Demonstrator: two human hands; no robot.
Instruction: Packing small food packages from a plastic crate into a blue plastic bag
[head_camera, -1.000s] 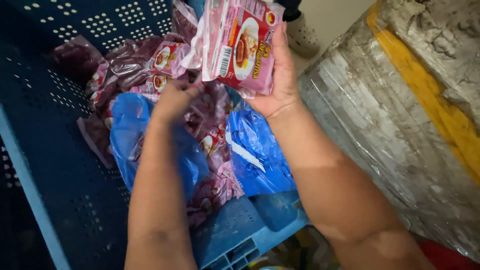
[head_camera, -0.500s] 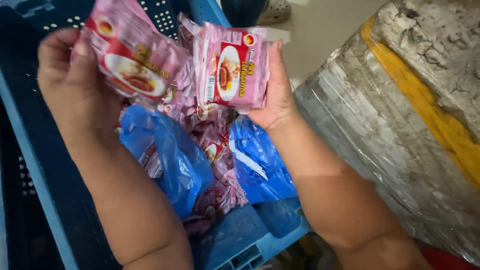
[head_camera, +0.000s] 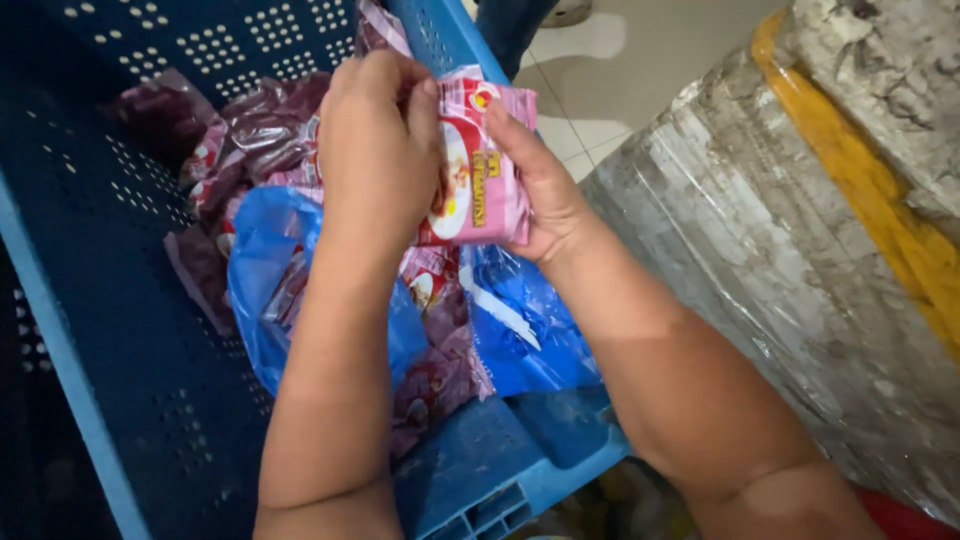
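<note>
Nearest the camera, both forearms reached forward over the blue perforated crate (head_camera: 90, 330). The left hand (head_camera: 378, 150) and right hand (head_camera: 545, 195) met on one pink snack packet (head_camera: 478, 170), each clamped on it, left covering its left half, right gripping the right edge. The packet stood upright, long axis vertical, above the blue plastic bag (head_camera: 520, 330) of dark red packets (head_camera: 250, 130). Fingertips behind the packet were hidden. At right lay a wrapped bundle (head_camera: 760, 250), contents unclear.
</note>
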